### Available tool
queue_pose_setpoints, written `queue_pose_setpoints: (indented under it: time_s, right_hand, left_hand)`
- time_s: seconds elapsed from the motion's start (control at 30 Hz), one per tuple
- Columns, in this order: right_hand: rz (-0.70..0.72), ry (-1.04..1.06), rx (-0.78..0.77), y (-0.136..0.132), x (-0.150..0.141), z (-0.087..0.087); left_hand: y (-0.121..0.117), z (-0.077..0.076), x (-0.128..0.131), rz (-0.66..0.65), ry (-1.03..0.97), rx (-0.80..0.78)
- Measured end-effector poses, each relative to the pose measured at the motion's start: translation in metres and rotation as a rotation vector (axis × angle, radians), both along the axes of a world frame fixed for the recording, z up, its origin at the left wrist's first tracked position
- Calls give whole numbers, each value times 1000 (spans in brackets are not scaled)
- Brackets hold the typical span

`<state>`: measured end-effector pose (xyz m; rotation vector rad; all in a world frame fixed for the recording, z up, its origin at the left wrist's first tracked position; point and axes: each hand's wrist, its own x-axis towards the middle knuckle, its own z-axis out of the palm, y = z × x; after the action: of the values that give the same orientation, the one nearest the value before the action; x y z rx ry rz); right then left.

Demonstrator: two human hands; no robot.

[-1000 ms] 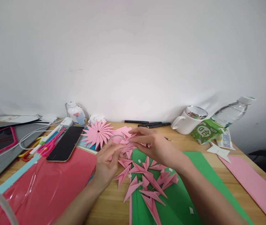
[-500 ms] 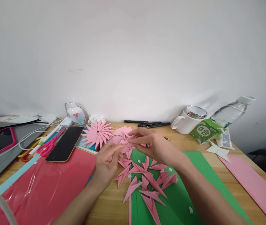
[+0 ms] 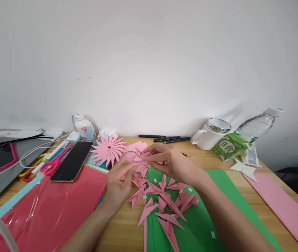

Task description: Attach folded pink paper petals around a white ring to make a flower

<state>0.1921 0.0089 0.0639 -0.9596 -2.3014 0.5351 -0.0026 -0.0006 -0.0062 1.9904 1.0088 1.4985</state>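
My left hand (image 3: 121, 180) and my right hand (image 3: 171, 159) meet above the near edge of the work area, fingertips pinched on a folded pink paper piece (image 3: 141, 161). Fingers hide much of that piece. Right behind them lies a roll of clear tape (image 3: 129, 154), partly covered. Several folded pink paper pieces (image 3: 170, 206) with pointed tips are scattered below my hands on a green sheet (image 3: 204, 217). A pink paper star wheel (image 3: 109, 147) with many points rests behind my left hand.
To the left are a black phone (image 3: 72, 161), pink scissors (image 3: 56, 162) and a red plastic-covered pack (image 3: 67, 206). Along the wall stand a white bottle (image 3: 84, 127), markers (image 3: 168, 139), a white mug (image 3: 212, 134) and a leaning water bottle (image 3: 257, 124). Pink paper strips (image 3: 282, 210) lie right.
Almost nothing differs. Both hands keep their pinch on the folded pink paper, and the whole view has shifted very slightly.
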Motion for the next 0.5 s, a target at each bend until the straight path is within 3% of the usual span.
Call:
queue_pose_setpoints:
  time_s: [0.27,0.5]
  right_hand:
    - [1,41,-28,4,1,-4]
    - [3,90,-82,7,3,-5]
  left_hand:
    - [0,-8,-2,19,62,-42]
    - [-1,-6,1,23,89,14]
